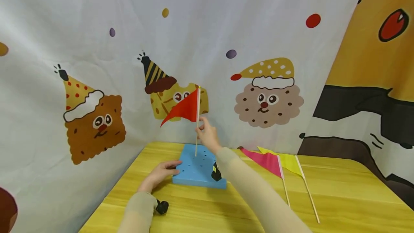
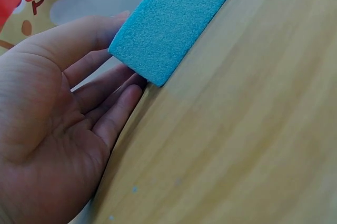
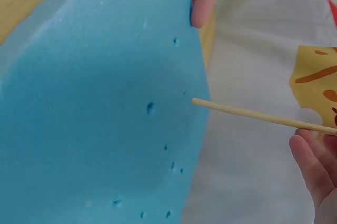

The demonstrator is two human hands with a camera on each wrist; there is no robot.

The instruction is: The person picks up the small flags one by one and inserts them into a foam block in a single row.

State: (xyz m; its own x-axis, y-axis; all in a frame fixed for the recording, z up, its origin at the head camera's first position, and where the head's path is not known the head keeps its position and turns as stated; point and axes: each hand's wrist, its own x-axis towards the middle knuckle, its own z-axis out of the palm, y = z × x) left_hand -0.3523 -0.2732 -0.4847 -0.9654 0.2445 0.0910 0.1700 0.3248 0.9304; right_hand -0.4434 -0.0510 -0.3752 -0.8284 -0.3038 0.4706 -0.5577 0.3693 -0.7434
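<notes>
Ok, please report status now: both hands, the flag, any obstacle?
Right hand pinches red triangular flag stick, tip at blue foam block. Left hand steadies block edge. Nothing in the way.

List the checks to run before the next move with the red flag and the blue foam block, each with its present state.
1. Right hand has a grip on the stick of the red flag: ok, fingers pinch it below the cloth.
2. Stick tip meets the blue foam block: ok, it touches near the far edge.
3. Stick upright: ok in the head view.
4. Left hand steadies the block: ok, fingers lie against its near-left corner.
5. Depth of the tip in the foam: cannot tell.
6. Pink flag and yellow flag out of the way: ok, lying on the table to the right.
</notes>
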